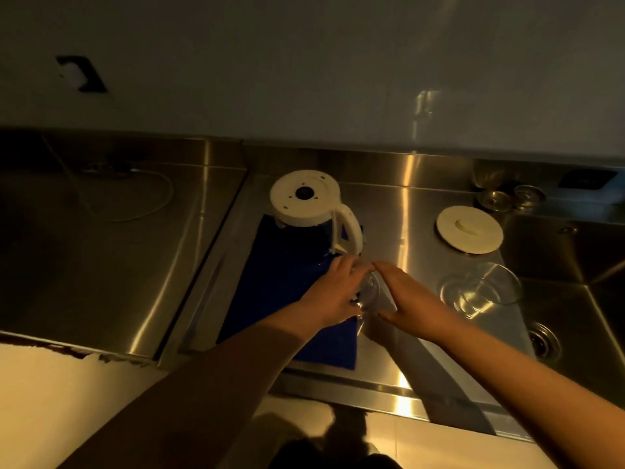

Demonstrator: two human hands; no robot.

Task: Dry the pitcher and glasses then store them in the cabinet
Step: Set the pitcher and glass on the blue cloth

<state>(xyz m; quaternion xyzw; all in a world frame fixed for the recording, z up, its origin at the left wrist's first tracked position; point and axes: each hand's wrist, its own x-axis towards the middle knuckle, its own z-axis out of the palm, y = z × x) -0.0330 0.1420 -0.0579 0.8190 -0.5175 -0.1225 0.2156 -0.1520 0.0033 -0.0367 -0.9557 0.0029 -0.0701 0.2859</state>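
Glass [368, 290] clasped in left grip [333, 294], right grip [404, 294] spread alongside, just right of blue cloth [287, 299].

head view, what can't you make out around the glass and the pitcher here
- Glass between the hands: left hand covers its near side; wet or dry, unclear.
- Pitcher, inverted on the blue cloth: clear body lost in dim light.
- Two glasses by the sink: outlines overlap.
- Cabinet: out of frame.

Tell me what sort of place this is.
Likely a kitchen: a stainless steel counter with a sink drain, an upturned pitcher on a blue cloth, and drinking glasses.
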